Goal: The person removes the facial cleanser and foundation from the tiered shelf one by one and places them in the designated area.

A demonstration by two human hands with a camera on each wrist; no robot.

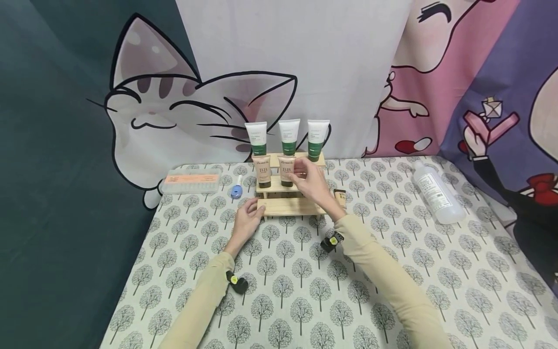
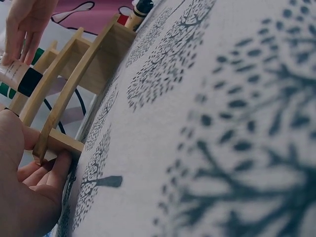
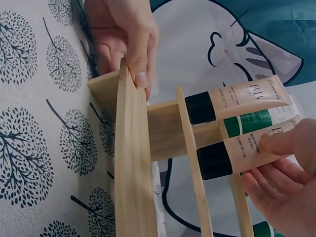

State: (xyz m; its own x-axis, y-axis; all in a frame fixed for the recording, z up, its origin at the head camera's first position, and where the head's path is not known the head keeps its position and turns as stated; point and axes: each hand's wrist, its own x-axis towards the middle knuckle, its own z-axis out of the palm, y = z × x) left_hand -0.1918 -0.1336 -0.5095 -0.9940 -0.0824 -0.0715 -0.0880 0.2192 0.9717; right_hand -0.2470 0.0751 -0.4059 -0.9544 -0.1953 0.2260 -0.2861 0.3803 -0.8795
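Note:
A three-step wooden display stand (image 1: 289,207) stands on the tree-print cloth. My left hand (image 1: 247,220) grips the left end of its lowest step, thumb on the front face in the right wrist view. On the middle step, my right hand (image 1: 310,180) pinches a beige BB cream tube (image 3: 247,148) between thumb and fingers. That tube stands upright, its black cap (image 3: 215,161) down at the step. A second BB cream tube (image 1: 263,169) stands to its left. Behind them, three white-and-green tubes (image 1: 289,136) line the top step.
A small beige tube with a black cap (image 1: 341,198) is just right of the stand. Left of it lie a blue item with a white tip (image 1: 237,189) and a clear plastic case (image 1: 192,182). A translucent bottle (image 1: 438,193) lies at the right. Printed curtains hang behind.

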